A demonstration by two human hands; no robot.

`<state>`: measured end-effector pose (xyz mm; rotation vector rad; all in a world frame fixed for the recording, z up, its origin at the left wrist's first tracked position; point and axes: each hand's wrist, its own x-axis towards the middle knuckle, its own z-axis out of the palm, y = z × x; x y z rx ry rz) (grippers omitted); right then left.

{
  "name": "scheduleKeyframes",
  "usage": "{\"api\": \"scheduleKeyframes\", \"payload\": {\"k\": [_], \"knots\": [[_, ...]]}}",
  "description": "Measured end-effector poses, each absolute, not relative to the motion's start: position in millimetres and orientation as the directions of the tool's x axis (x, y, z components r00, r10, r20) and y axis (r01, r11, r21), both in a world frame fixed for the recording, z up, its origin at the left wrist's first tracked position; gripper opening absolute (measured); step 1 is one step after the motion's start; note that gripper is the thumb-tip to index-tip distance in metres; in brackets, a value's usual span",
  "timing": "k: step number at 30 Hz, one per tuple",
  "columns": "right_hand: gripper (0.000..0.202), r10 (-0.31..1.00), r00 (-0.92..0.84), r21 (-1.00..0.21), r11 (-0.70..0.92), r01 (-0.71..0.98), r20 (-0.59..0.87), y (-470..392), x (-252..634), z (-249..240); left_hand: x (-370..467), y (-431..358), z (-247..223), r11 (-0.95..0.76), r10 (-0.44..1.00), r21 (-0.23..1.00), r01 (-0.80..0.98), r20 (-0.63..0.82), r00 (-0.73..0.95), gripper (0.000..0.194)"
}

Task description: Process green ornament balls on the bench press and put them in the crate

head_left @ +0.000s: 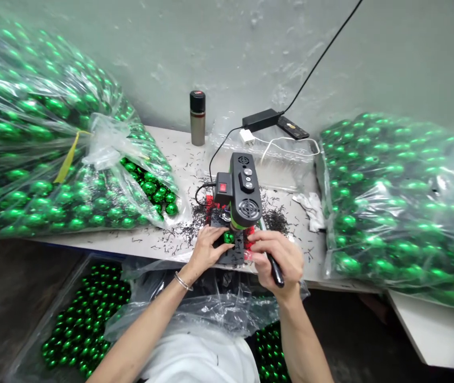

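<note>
Left grip [206, 248]: thumb and finger pinch the ball [229, 237].
Right grip [279, 259]: wrapped round the lever [276, 272].
Ball: under the machine [245, 186], seemingly being positioned.
Lever: next move likely needs the ball steady.

"How does the small round green ball [229, 238] look?"
"Mirror-glossy and smooth, like metallic-coated plastic."
"And the black, round-ended machine head [245, 183]?"
"Matt, like hard plastic or painted metal. The slim grey rod [263, 225] looks like bare metal; the tapered black handle [275, 271] is smooth, glossy plastic."
"The large clear bag with the gathered neck [105, 141]?"
"Thin, shiny, wrinkled plastic film."
"The pale flat desk [165, 141]?"
"Smooth, faintly sheened."
"The grey-green wall [150, 58]?"
"Rough and pitted."
</note>
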<state>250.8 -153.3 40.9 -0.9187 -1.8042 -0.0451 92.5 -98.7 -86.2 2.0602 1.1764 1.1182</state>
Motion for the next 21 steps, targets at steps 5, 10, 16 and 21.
{"api": "scheduleKeyframes", "payload": {"k": [5, 10, 16, 21], "knots": [[0.03, 0.482, -0.016, -0.355, 0.668, 0.654, 0.876, -147.8, 241.0, -5.8, 93.2, -99.1, -88.9, -0.497, 0.867, 0.75, 0.436, 0.412, 0.281, 0.035], [0.032, 0.412, 0.014, -0.31, 0.661, 0.684, 0.911, -142.3, 241.2, -34.9, 93.6, -100.0, -87.6, -0.497, 0.867, 0.754, 0.43, 0.413, 0.277, 0.036], [0.032, 0.407, 0.034, -0.325, 0.674, 0.664, 0.913, -142.5, 241.7, -44.9, 93.9, -101.1, -85.4, -0.488, 0.872, 0.755, 0.438, 0.399, 0.284, 0.036], [0.031, 0.396, 0.014, -0.305, 0.683, 0.664, 0.918, -141.0, 242.7, -48.1, 94.2, -100.9, -85.7, -0.481, 0.876, 0.762, 0.434, 0.397, 0.275, 0.035]]}}
